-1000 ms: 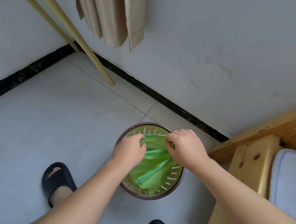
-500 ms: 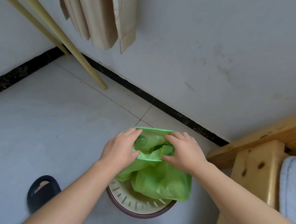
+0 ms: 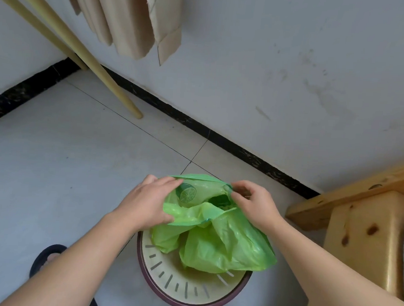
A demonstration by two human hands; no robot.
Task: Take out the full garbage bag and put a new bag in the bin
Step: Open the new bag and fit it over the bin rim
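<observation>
Pale floor tiles [image 3: 53, 167] meet a scuffed white wall [image 3: 296, 64] along a black skirting strip [image 3: 220, 139], where a person holds a green garbage bag [image 3: 219, 239] above a round slotted bin [image 3: 187, 291]. Both hands grip the bag's mouth, the left hand [image 3: 146, 203] closed on the near rim and the right hand [image 3: 254, 205] pinching the far edge, spreading it open. A wooden bed frame [image 3: 362, 221] stands at right, a black slipper [image 3: 45, 256] at lower left.
</observation>
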